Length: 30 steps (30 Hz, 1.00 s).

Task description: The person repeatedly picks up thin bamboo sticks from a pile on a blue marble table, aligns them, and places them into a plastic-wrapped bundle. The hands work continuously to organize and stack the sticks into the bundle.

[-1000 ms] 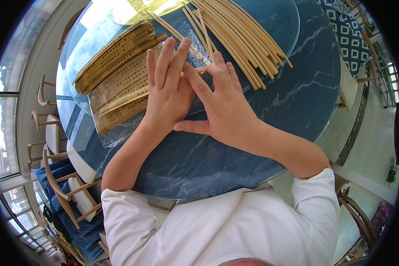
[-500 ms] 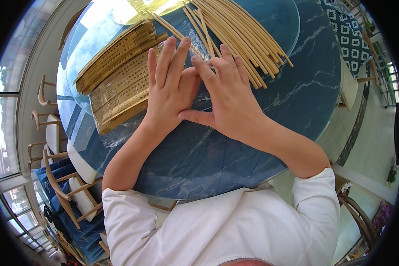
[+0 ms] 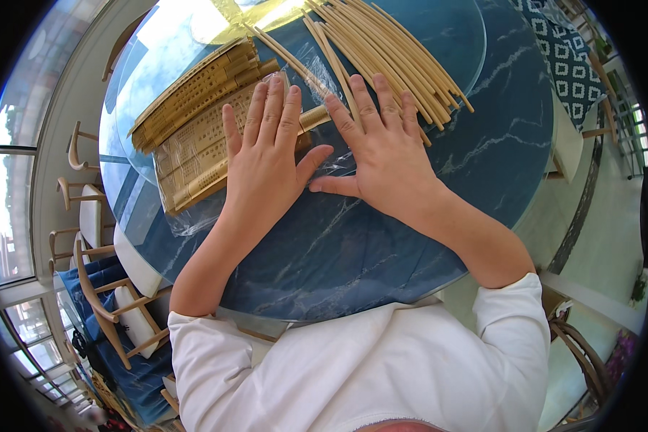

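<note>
Both hands are palm down over the table, fingers stretched out and thumbs pointing toward each other. Under the fingertips of my left hand [image 3: 266, 155] lies a bundle of gold printed paper sleeves [image 3: 207, 155] in clear plastic. A short gold paper piece [image 3: 315, 117] shows between the two hands, its ends hidden under the fingers. My right hand [image 3: 392, 158] spreads its fingers at the near ends of a fan of long thin wooden sticks [image 3: 389, 57], like chopsticks. A few looser sticks [image 3: 284, 54] slant toward its index finger. Whether the palms press on anything is hidden.
The round blue marbled table [image 3: 482, 173] carries a raised glass turntable [image 3: 475, 43]. More gold sleeves [image 3: 187, 93] are stacked at the left, near a shiny gold sheet [image 3: 252, 18] at the far edge. Wooden chairs [image 3: 115, 309] stand to the left.
My hands have flattened and moved apart, with thumbs now separated and fingers straighter. The gold paper piece between them has come into sight.
</note>
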Available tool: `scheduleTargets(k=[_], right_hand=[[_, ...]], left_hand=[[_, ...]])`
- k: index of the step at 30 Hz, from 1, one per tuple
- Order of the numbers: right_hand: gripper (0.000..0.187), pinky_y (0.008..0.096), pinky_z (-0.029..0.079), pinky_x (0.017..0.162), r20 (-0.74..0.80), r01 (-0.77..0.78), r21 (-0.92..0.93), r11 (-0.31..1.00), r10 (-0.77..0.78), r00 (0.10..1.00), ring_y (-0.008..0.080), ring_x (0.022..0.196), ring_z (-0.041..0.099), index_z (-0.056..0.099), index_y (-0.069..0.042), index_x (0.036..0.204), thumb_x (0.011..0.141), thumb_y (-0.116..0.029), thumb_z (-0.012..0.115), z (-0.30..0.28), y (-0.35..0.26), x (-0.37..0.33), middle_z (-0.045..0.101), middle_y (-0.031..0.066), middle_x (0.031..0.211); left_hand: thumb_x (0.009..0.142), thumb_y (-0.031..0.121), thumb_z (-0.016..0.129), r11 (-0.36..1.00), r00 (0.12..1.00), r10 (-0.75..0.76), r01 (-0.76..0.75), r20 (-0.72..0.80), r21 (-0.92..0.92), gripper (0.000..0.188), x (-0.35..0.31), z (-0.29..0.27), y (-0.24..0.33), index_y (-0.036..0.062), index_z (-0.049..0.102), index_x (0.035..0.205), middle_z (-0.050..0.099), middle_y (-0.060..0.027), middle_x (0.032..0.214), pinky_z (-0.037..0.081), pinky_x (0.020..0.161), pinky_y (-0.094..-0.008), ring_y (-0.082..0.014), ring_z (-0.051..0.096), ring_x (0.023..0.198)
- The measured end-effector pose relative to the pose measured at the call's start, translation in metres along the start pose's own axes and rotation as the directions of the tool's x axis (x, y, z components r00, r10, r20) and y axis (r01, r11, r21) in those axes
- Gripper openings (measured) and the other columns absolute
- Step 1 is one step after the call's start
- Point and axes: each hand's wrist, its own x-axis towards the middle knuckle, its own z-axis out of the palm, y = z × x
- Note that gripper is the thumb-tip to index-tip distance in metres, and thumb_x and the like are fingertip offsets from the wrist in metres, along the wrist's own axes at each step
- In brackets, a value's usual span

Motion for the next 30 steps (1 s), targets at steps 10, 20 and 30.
scheduleTargets(k=[10,20,30], right_hand=[[0.112,0.071,0.009,0.128,0.099,0.034,-0.036,0.999,-0.031,0.995,0.044,0.165,0.019,0.039,-0.015,0.17,0.088,-0.09,0.053,0.004,0.005,-0.001,0.028,0.0197,0.178],[0.104,0.0693,0.009,0.129,0.126,0.04,-0.102,0.994,-0.027,0.992,0.0395,0.164,0.025,0.046,-0.013,0.166,0.093,-0.087,0.049,0.002,0.006,0.0,0.034,0.0188,0.175],[0.101,0.0684,0.008,0.13,0.107,0.044,-0.086,0.995,-0.034,0.994,0.039,0.164,0.027,0.048,-0.013,0.164,0.095,-0.086,0.047,0.004,0.007,-0.001,0.038,0.0195,0.173]], left_hand=[[0.102,0.065,0.062,0.99,0.989,-0.115,0.107,0.091,0.086,0.089,-0.033,0.006,0.003,0.0085,0.04,0.167,0.034,-0.0197,0.175,0.001,0.131,-0.065,-0.0373,0.024,0.165],[0.109,0.051,0.058,0.986,0.984,-0.159,0.162,0.077,-0.029,0.073,-0.032,-0.006,-0.01,0.0038,0.043,0.164,0.042,-0.0191,0.17,0.008,0.135,-0.0534,-0.0335,0.032,0.162],[0.105,0.031,0.069,0.981,0.978,-0.161,0.173,0.131,-0.086,0.041,-0.029,-0.032,-0.035,0.0046,0.067,0.136,0.062,-0.015,0.154,0.018,0.134,-0.0546,-0.0316,0.051,0.151]])
